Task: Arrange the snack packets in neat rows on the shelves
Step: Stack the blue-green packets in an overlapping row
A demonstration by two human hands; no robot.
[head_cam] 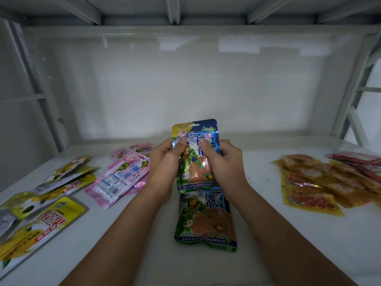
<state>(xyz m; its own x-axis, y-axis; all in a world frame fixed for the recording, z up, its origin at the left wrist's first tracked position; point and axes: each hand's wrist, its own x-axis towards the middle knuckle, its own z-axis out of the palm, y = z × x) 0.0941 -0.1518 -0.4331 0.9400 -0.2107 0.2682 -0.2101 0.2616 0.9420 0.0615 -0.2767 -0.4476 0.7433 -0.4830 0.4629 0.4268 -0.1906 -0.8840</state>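
Above the middle of the white shelf (268,234), a blue snack packet (195,141) is held upright between both hands. Left hand (165,159) takes its left edge and right hand (224,162) its right edge — each grip is closed on the packet, thumb pressed on the printed front, the other fingers curled behind it. Neither grip holds anything else.

Just near of the held packet, a second blue packet (206,219) of the same kind lies flat on the shelf, its top edge hidden behind the lower edge of the held one. Whether the two touch cannot be told.

Left of the hands, pink packets (121,178) lie in a loose overlapping pile. Further left and nearer, yellow packets (41,219) lie scattered, some overlapping. At the right side of the shelf sit orange packets (315,182) in a heap, with red packets (358,159) at the far right edge — well apart from the hands.
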